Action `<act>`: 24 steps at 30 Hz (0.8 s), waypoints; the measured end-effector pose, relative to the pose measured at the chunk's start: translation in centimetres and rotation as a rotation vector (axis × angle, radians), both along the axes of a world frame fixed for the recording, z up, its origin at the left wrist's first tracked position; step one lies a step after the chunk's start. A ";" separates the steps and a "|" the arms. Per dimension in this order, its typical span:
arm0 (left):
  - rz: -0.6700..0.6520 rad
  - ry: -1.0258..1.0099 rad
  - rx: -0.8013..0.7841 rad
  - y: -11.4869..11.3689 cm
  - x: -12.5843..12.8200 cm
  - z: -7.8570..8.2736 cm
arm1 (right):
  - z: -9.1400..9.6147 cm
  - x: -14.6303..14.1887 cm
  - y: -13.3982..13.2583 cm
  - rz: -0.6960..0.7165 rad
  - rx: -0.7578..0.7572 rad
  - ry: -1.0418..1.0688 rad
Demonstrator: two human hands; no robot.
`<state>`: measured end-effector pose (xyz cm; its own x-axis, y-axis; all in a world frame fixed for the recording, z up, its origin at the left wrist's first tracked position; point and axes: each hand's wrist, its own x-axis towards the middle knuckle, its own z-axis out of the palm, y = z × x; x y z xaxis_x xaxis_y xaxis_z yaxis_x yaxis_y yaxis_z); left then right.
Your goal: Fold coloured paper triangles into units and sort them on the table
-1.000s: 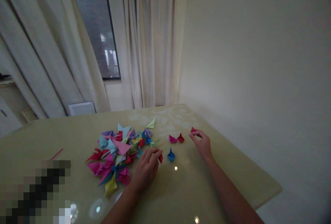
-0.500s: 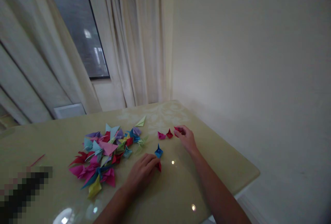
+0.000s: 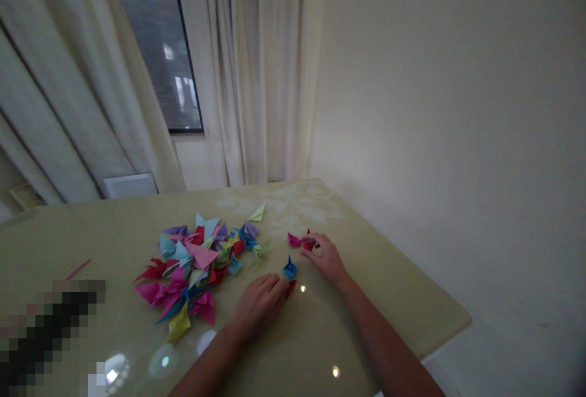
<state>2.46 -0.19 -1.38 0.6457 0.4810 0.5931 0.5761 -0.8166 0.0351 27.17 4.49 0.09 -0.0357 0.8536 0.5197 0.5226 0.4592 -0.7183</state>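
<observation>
My right hand (image 3: 326,256) is closed in a pinch on a small red folded-paper piece (image 3: 307,244), partly covered by the fingers. A second red piece stands right behind it, and I cannot tell whether the two touch. Just left of them lies a magenta folded piece (image 3: 293,240). My left hand (image 3: 260,300) rests low over the table with its fingertips closed on another red folded-paper piece (image 3: 290,288), partly hidden. Directly beyond that piece sits a blue folded-paper piece (image 3: 290,269) with a raised point.
A heap of colourful origami pieces (image 3: 204,256) spreads left of my hands. One pale green piece (image 3: 257,212) lies behind it. A thin pink stick (image 3: 79,269) and a pixelated dark patch are at the left. The table (image 3: 389,299) meets a wall on the right.
My right hand has moved slightly left and down, bringing its red piece against or in front of the standing red one. The left hand stays by the blue piece. The view has shifted a little.
</observation>
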 end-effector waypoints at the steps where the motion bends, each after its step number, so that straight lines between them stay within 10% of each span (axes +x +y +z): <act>1: 0.010 -0.002 -0.020 0.0 0.1 0.0 | -0.2 0.0 0.1 0.017 0.000 -0.002; 14: -0.103 0.101 -0.217 -0.5 0.1 1.0 | -0.4 -0.3 0.0 0.163 0.030 -0.202; 24: -0.048 0.042 -0.337 -0.1 0.2 0.5 | -0.8 0.0 0.9 -0.042 0.094 -0.274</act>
<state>2.62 -0.28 -0.91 0.6929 0.6138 0.3783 0.5442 -0.7894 0.2840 27.15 5.35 -0.75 -0.1519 0.8056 0.5726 0.7113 0.4914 -0.5026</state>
